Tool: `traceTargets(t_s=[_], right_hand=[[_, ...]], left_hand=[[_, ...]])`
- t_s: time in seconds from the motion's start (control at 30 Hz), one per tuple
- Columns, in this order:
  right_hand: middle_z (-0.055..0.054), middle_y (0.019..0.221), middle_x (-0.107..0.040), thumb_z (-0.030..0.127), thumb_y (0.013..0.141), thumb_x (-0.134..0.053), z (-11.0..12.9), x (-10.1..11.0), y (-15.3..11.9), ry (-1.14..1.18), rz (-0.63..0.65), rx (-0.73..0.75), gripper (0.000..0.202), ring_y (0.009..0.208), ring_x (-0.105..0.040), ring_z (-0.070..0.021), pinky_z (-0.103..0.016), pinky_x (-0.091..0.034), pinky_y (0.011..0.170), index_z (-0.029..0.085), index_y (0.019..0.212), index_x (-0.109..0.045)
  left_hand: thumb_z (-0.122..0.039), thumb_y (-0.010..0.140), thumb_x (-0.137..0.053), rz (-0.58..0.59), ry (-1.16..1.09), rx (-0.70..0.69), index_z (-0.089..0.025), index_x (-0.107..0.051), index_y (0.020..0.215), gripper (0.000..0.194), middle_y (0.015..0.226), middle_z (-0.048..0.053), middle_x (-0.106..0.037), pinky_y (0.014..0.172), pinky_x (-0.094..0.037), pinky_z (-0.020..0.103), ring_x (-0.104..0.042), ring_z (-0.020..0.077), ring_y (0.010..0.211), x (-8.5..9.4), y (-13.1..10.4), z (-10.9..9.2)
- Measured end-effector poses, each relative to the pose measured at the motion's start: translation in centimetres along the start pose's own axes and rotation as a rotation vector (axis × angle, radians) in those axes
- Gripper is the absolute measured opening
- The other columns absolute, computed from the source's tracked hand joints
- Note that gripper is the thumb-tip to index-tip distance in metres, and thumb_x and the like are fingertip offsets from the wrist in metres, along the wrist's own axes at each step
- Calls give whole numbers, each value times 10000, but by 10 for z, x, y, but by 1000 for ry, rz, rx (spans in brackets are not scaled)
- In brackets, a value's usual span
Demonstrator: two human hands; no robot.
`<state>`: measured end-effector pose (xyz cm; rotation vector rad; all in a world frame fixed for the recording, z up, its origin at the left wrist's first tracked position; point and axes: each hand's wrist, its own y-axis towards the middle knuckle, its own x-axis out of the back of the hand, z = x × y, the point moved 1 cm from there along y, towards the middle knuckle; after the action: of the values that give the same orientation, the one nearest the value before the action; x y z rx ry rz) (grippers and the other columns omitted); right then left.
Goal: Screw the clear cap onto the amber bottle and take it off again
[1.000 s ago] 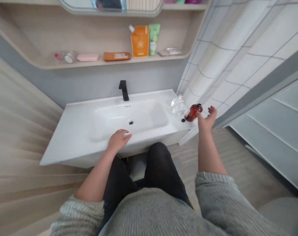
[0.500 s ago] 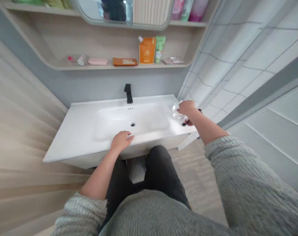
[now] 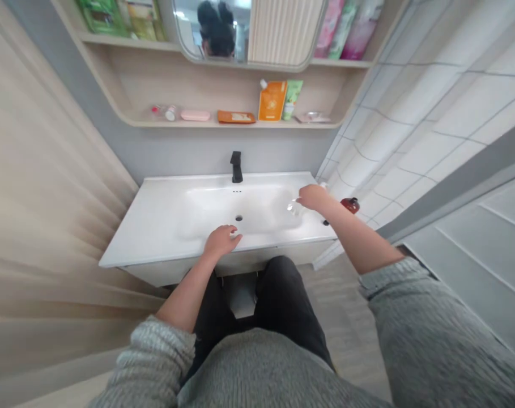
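My right hand (image 3: 313, 197) is closed around a clear, see-through container (image 3: 296, 208) over the right end of the white sink (image 3: 206, 205). The container is small and shiny; its exact kind is hard to make out, and my fingers hide part of it. Above the front rim of the sink, my left hand (image 3: 220, 241) hangs with its thumb and fingers apart, holding nothing. A black faucet (image 3: 236, 168) stands at the back of the sink, and the dark drain (image 3: 239, 218) lies in the basin between my hands.
Behind my right forearm stands a reddish-brown bottle (image 3: 349, 205) with a dark top. On the shelf (image 3: 155, 122) are an orange pouch (image 3: 272, 101), a green tube (image 3: 292, 100) and a pink case (image 3: 195, 115). A mirror (image 3: 265, 34) hangs above. Curtains (image 3: 40, 170) flank the left side.
My right hand has moved left with the clear container, from the counter's right end to over the basin. My left hand stays by the front rim. The camera view has shifted.
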<state>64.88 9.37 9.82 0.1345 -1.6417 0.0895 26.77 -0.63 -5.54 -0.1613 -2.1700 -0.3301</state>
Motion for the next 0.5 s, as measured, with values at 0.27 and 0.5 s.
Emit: traceTargets(t_s=[0.27, 0.5], right_hand=[[-156, 1126, -842, 365, 1004, -696, 134, 51, -72, 58, 40, 454, 285, 1105, -765, -340, -380, -532, 987, 186, 1147, -867], [-174, 1099, -831, 290, 1027, -638, 192, 68, -121, 145, 4, 674, 274, 1040, -760, -309, -342, -487, 876, 129, 1095, -849]], left_hand=[[-352, 797, -906, -43, -486, -147, -254, -430, 1654, 986, 1642, 182, -556, 1121, -562, 503, -638, 328, 1416, 10, -14, -43], [-343, 724, -959, -162, -409, -59, -213, -536, 1546, 933, 1505, 164, -669, 1167, -540, 542, -670, 367, 1376, 27, -58, -69]])
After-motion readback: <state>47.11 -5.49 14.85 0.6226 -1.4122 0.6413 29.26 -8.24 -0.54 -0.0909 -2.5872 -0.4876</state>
